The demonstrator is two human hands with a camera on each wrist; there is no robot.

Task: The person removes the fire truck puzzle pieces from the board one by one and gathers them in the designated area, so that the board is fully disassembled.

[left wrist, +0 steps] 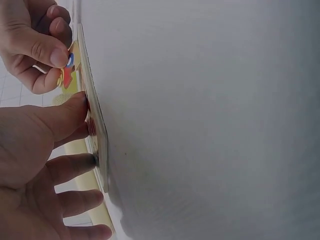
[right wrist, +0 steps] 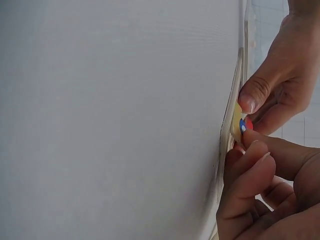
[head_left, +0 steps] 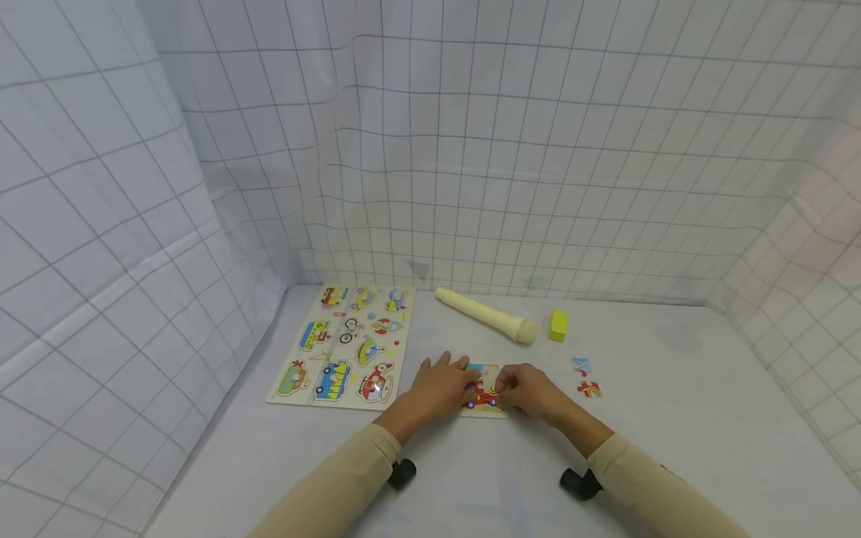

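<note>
A small jigsaw board (head_left: 483,413) with a red vehicle picture lies on the table, partly covered by both hands. My left hand (head_left: 439,388) rests on its left side. In the left wrist view the left hand's fingers (left wrist: 75,167) are spread, with thumb and fingertips against the board's face. My right hand (head_left: 531,392) is at the board's right side. Between thumb and index finger it pinches a jigsaw piece (left wrist: 67,76) coloured red, blue and yellow, tilted over the board. The right wrist view shows the two hands close together at the board, the left thumb (right wrist: 248,102) near the piece.
Two loose jigsaw pieces, one mostly blue (head_left: 581,365) and one red (head_left: 590,389), lie to the right. Behind are a cream toy microphone (head_left: 484,312) and a yellow block (head_left: 557,326). A large vehicle puzzle board (head_left: 346,351) lies left. Grid-patterned curtains (head_left: 538,149) enclose the table.
</note>
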